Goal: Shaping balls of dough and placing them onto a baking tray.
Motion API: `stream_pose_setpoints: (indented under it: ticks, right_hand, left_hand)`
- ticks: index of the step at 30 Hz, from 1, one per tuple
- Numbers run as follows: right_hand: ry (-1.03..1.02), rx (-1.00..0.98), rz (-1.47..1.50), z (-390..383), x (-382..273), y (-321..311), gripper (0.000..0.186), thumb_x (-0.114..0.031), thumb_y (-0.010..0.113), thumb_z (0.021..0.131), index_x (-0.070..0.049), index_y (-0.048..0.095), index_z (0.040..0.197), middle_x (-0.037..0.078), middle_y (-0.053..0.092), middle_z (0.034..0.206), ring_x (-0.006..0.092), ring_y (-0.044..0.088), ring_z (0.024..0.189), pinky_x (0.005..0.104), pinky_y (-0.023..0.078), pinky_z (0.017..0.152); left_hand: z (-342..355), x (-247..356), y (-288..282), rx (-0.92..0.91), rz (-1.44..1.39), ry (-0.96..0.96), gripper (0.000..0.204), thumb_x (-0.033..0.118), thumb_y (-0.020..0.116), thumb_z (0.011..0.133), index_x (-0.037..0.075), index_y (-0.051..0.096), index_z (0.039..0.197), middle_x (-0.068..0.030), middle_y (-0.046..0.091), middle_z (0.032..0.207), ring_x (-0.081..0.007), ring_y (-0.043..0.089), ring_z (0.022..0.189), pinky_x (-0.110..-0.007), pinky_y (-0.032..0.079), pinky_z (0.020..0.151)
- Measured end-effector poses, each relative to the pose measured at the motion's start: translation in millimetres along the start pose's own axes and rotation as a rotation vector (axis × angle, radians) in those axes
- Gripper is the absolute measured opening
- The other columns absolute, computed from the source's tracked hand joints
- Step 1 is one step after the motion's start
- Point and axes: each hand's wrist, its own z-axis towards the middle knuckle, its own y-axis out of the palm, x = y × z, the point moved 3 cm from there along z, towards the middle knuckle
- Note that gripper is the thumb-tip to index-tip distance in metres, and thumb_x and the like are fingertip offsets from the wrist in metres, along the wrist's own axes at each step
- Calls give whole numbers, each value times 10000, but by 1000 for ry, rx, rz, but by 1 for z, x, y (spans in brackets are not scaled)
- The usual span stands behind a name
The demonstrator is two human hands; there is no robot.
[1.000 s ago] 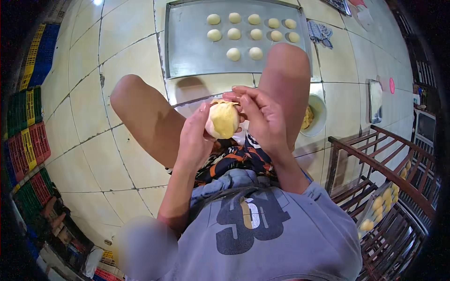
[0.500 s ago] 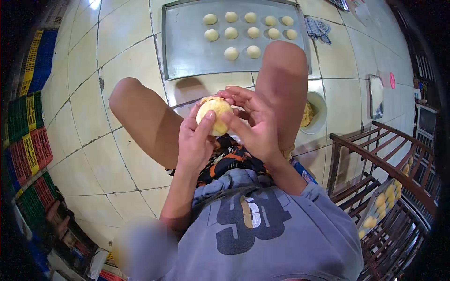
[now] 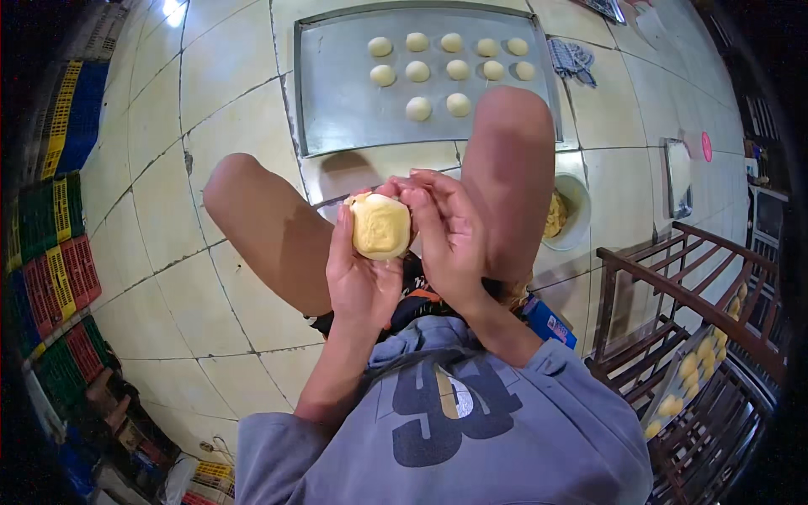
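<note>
A cream tiled floor (image 3: 168, 328) carries everything, with one brown slatted rack (image 3: 690, 299) to the right of the metal baking tray (image 3: 337, 84) and nearer the person. The tray lies just past the knees, probably to keep it within reach. One pale bowl (image 3: 581, 215) with yellow filling (image 3: 555, 217) sits off the tray's near right corner, likely for the same reason; one checked cloth (image 3: 572, 61) lies by the tray's right edge.

Two hands work on the near side of the tray. The left hand's (image 3: 362, 286) fingers grip one yellow-topped dough piece (image 3: 383, 227) from the left and below, seemingly cupped to support its soft shape. The right hand's (image 3: 450, 240) fingers bend at its upper right edge; whether they pinch, I cannot tell. On the tray, twelve dough balls (image 3: 417, 71) show: rows of five, five and two, spaced apart, perhaps against sticking.
</note>
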Motion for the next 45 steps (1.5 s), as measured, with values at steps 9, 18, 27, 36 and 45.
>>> stream_pose_setpoints:
  ticks: [9, 18, 27, 36, 45]
  right_hand:
    - [90, 96, 190, -3, -11, -3, 291, -22, 474, 976, 4, 492, 1266, 122, 606, 1164, 130, 547, 963, 238, 460, 820]
    - [12, -178, -269, 8, -15, -22, 291, -74, 590, 932, 8, 536, 1206, 98, 607, 1085, 132, 575, 916, 243, 484, 797]
    - [211, -78, -106, 13, -3, -17, 331, -72, 655, 884, -10, 556, 1193, 72, 604, 1071, 104, 550, 921, 208, 432, 764]
    - [101, -24, -170, 1, 1, -11, 263, -61, 572, 942, -9, 549, 1199, 89, 607, 1078, 125, 564, 959, 218, 446, 781]
    - [64, 173, 99, 1, -8, -8, 302, -93, 638, 899, -5, 555, 1175, 79, 627, 1003, 131, 572, 873, 241, 475, 796]
  left_hand:
    - [8, 2, 11, 104, 525, 215, 359, 278, 415, 1036, 16, 470, 1275, -143, 594, 1247, -225, 583, 1106, -315, 490, 944]
    - [6, 3, 7, 137, 572, 29, 291, 205, 445, 1022, -19, 542, 1180, -136, 629, 1126, -179, 615, 967, -265, 504, 843]
    - [2, 1, 6, 98, 580, 13, 250, 178, 446, 1011, -6, 571, 1125, -130, 622, 1076, -175, 602, 945, -269, 493, 836]
    - [3, 0, 9, 144, 433, 67, 261, 188, 454, 1016, -8, 568, 1145, -127, 639, 1074, -175, 626, 939, -253, 506, 823]
    - [6, 0, 17, 183, 357, 53, 280, 220, 452, 1024, 15, 542, 1192, -138, 619, 1136, -199, 620, 1000, -246, 501, 824]
